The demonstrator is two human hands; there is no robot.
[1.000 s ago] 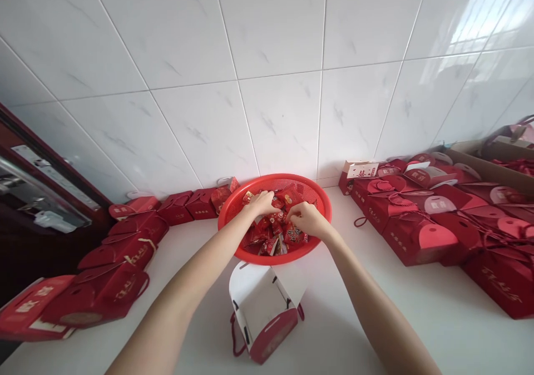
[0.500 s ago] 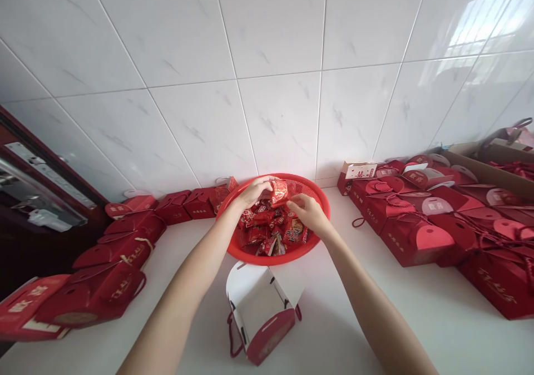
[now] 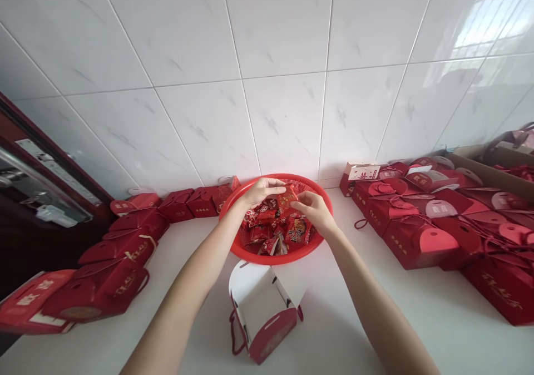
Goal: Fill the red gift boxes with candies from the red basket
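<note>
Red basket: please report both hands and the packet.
Left hand and right hand: both holding one red packet over red basket. Open box on near side. Nothing seen blocking hands.

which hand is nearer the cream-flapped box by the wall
Right: the right hand is over the basket, left of the cream-flapped box; the left hand is farther left.

Small red packet point(image 3: 287, 199) with gold markings, gripped over the red plastic basket point(image 3: 271, 260), toward 1 o'clock from its middle. The basket is round with perforated sides. In it lies a loose heap of shiny, mostly red sweets point(image 3: 261, 233); some wrappers carry white or gold patterns. At 6 o'clock from the basket, a box point(image 3: 273, 336) stands open, dark red outside, white inside, its round-ended white flap toward 11 o'clock.
</note>
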